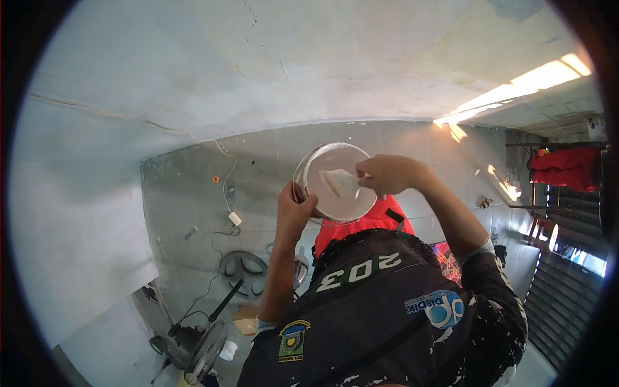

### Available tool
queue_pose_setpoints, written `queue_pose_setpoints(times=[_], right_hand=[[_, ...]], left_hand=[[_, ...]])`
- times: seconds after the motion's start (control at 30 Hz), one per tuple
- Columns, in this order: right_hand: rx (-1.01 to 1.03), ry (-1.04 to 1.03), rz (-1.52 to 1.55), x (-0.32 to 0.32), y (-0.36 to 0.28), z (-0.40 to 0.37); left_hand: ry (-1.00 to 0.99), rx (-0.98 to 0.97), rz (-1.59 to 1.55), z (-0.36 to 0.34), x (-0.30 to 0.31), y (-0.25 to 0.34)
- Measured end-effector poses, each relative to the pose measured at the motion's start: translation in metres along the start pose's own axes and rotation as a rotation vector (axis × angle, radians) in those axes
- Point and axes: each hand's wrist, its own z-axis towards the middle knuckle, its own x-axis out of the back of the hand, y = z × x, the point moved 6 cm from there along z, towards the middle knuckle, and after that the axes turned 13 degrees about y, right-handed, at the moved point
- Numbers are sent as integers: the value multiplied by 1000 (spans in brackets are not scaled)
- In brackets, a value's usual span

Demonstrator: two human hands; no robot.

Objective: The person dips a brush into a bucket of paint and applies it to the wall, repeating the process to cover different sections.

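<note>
A round bucket (308, 182) with a white-smeared rim is held up in front of my body, its pale grey-white contents showing through the top. My left hand (298, 205) is closed on the bucket's left side, thumb near the rim and fingers partly hidden behind it. Over the mouth of the bucket, my right hand (390, 175) pinches a flat white-smeared tool (336, 182) with a tan edge. The tool's broad end points left and overlaps the contents in this view.
Ahead stands a pale, cracked wall (271, 77). A power strip (235, 218) and its cord lie on the grey floor at left, near a standing fan (209, 348) and its dark base (243, 271). Red cloth (564, 169) hangs at far right beside slatted shutters (561, 290).
</note>
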Motion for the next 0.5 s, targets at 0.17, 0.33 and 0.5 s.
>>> queue_pose_setpoints(times=[0.17,0.33,0.5], right_hand=[[-413,-231,849,11,44,-48],[-445,-98,1046,-32,83,-82],[-495,99,1305,-54,111,-92]], left_hand=[[41,49,43,3,-4,6],[22,-16,-97,20,-21,14],[54,-91,63,35,-45,25]])
